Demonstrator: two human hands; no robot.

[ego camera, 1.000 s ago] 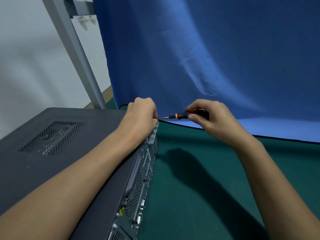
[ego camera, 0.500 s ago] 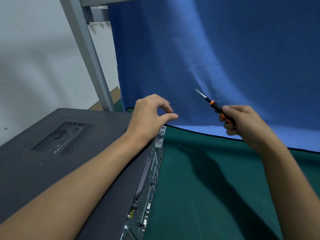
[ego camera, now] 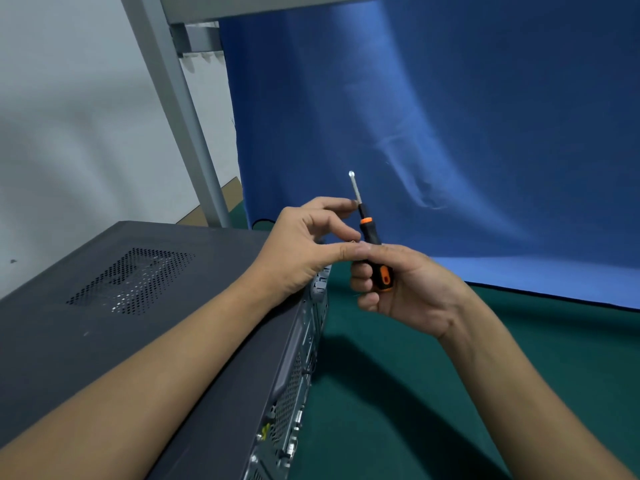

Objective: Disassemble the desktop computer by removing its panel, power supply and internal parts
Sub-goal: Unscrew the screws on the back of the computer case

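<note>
- While the right hand [ego camera: 408,292] grips the black-and-orange handle of a screwdriver [ego camera: 369,233] with its fingers curled round it, the metal shaft points up toward the middle of the frame.
- The left hand [ego camera: 301,247] sits just left of the tool, fingers bent, the forefinger tip touching the shaft's base and the thumb reaching across to the right hand's forefinger.
- A tiny glinting speck shows above that thumb; whether the left hand pinches anything cannot be told.
- Below the hands, the desktop computer [ego camera: 173,341] lies flat at lower left, its dark grey panel still on, with a patch of vent holes [ego camera: 131,278] at left of centre.
- The left forearm crosses over that panel; the computer's rear face [ego camera: 294,382] with ports looks right.
- It rests on a green mat [ego camera: 433,393] filling the lower right.
- A blue cloth [ego camera: 450,116] hangs behind, and a grey metal post [ego camera: 180,109] slants at upper left.
</note>
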